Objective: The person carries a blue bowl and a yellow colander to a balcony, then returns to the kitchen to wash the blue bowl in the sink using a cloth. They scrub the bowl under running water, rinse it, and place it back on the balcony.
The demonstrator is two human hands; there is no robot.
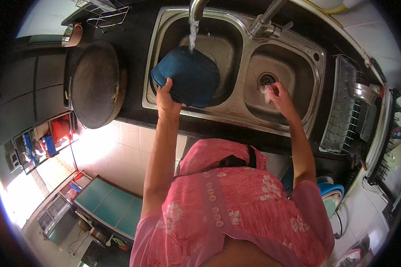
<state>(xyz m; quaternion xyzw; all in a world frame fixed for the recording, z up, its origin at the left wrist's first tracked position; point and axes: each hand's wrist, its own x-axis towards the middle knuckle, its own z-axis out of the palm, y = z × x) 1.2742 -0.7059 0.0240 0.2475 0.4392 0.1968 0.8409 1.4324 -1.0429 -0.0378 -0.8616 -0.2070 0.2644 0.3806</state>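
A dark blue container [187, 75], seemingly plastic, is tilted over the left sink basin [229, 43], its outer side facing up. My left hand [168, 100] grips its near left rim. Water from the running faucet [196, 11] falls onto the container's far edge. Over the right basin [287, 83], near the drain [266, 79], my right hand [279, 96] pinches a small pink and whitish piece [268, 90], perhaps a scrubber or a wrapper; its exact kind cannot be told.
A large round dark board or griddle [95, 85] rests left of the sink, with a small pinkish metal cup [72, 35] and a wire rack [108, 16] beyond. Right of the sink stands a wire dish rack [337, 110] with a steel bowl [362, 92]. The dark counter's edge runs before me.
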